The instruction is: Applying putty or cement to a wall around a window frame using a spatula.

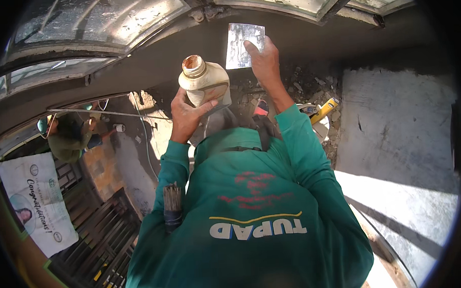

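Observation:
My left hand [188,112] is wrapped around the lower part of an uncapped cream plastic bottle [208,80]. The bottle's threaded mouth faces up and has brownish stains on its rim. A thin, shiny rectangular metal plate [238,47] is in my right hand [266,62], pinched with the thumb on its face and the fingers behind. It is held up against the dark grey plastered wall [303,40]; whether it touches the wall I cannot tell. A bundle of stiff bristles with a dark wrapping [172,202], like a brush, lies against my left upper arm.
Framed glass windows [99,21] run above the wall. Rubble [309,83], a yellow tool [325,110] and a pale container [319,128] lie below, right. Another person [67,134] crouches at left, near a hose [146,137] and a white banner [37,201]. A grey slab [397,133] is at right.

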Demonstrator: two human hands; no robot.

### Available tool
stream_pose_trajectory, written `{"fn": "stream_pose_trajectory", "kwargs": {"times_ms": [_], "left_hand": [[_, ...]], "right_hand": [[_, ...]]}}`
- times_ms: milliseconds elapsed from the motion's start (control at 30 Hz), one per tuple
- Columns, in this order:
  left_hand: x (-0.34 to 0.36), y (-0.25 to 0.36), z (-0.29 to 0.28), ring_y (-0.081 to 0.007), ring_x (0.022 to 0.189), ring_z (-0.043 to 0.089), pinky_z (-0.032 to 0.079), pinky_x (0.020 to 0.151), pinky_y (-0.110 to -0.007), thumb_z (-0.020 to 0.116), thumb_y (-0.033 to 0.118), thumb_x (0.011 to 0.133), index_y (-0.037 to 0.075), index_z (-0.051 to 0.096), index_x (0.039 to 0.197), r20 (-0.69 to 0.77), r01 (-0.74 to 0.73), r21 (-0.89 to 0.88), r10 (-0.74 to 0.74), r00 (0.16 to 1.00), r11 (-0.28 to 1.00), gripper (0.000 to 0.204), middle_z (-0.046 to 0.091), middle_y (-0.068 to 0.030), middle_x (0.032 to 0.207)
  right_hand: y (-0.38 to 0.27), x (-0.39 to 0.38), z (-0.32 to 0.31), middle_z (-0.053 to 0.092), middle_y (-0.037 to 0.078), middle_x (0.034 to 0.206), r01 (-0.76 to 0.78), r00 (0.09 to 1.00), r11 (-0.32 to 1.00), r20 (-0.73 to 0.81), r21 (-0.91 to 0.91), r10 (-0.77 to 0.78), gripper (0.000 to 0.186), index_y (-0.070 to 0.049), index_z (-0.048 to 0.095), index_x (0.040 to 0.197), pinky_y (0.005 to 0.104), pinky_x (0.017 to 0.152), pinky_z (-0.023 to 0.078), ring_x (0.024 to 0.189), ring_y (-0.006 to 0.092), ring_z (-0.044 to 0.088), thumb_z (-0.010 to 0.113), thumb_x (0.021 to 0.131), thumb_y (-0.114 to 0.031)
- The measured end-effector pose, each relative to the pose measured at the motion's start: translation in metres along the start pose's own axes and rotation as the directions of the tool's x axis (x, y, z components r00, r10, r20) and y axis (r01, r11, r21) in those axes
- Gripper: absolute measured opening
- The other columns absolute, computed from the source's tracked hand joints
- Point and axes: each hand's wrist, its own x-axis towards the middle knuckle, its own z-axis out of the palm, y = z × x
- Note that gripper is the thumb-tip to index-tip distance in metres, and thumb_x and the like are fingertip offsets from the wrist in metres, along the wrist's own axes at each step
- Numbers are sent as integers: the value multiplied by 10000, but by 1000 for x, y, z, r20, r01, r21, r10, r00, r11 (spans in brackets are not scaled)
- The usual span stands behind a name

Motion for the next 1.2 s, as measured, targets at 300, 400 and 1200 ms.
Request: {"fn": "stream_pose_trajectory", "kwargs": {"times_ms": [300,400,1200], "left_hand": [[-7,2,-54,-208,1014,708,566,907,-354,930,155,769,-64,659,1224,-45,68,153,-61,997,986,573,745,-147,1141],[5,-3,-68,-189,966,708,572,862,-334,945,179,773,-62,682,1203,-40,25,190,-17,999,982,559,754,-130,1104],[140,-78,-166,-213,1115,682,520,1013,-372,969,240,709,-24,629,1303,379,-146,22,127,917,989,734,726,-129,1213]], "right_hand": [[24,11,80,660,299,857,-47,993,999,-103,12,48,398,90,589,989,498,791,511,788,422,633,700,903,-282],[27,10,88,712,105,917,-47,987,998,-151,34,52,298,46,647,1061,362,779,522,804,175,617,720,926,-210],[-48,4,141,720,199,923,-153,937,834,-347,-530,-49,262,50,652,1071,423,794,547,843,320,678,680,946,-178]]}}
